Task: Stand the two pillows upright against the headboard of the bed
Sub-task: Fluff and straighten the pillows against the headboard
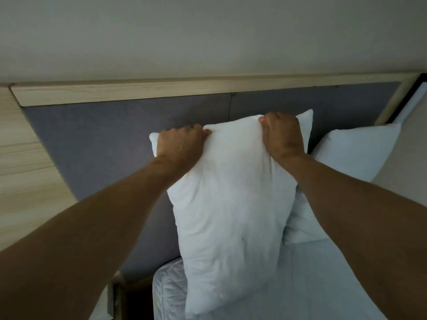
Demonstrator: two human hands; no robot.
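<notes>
A white pillow [231, 204] stands upright on its short end at the left side of the mattress, in front of the grey padded headboard [104, 146]. My left hand [180, 146] grips its top edge near the left corner, and my right hand [284, 135] grips the top edge near the right corner. A second white pillow [355, 151] leans against the headboard to the right, partly hidden behind my right forearm and the first pillow.
The headboard has a light wooden top rail [184, 90] and a wooden panel [25, 169] on the left. The mattress [312, 285] with its white sheet fills the lower right. A dark gap and a small ledge [117, 287] lie left of the mattress corner.
</notes>
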